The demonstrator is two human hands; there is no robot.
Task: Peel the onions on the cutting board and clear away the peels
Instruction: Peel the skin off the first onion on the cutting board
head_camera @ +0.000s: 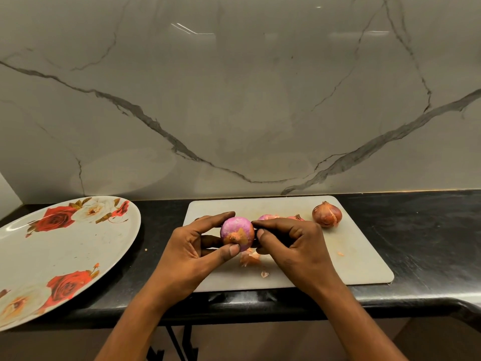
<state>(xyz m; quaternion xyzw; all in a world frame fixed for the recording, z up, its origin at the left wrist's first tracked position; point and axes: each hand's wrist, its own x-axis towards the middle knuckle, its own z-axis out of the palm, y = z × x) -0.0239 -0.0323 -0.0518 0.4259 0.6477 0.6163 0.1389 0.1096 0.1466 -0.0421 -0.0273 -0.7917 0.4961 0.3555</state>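
A mostly peeled pink-purple onion [237, 231] with a patch of brown skin near its root is held above the white cutting board [359, 259]. My left hand [192, 246] grips it from the left, thumb at the root end. My right hand [291, 243] pinches its right side with curled fingers. Behind the hands lie a peeled onion [265, 217] and a partly hidden one [296, 218]. An unpeeled brown onion [327, 214] sits at the board's back right. Loose peel scraps [250, 259] lie on the board under the hands.
A large oval plate [65, 256] with a rose pattern rests on the black counter [429, 230] to the left of the board. A marble wall rises behind. The counter's front edge runs just below the board.
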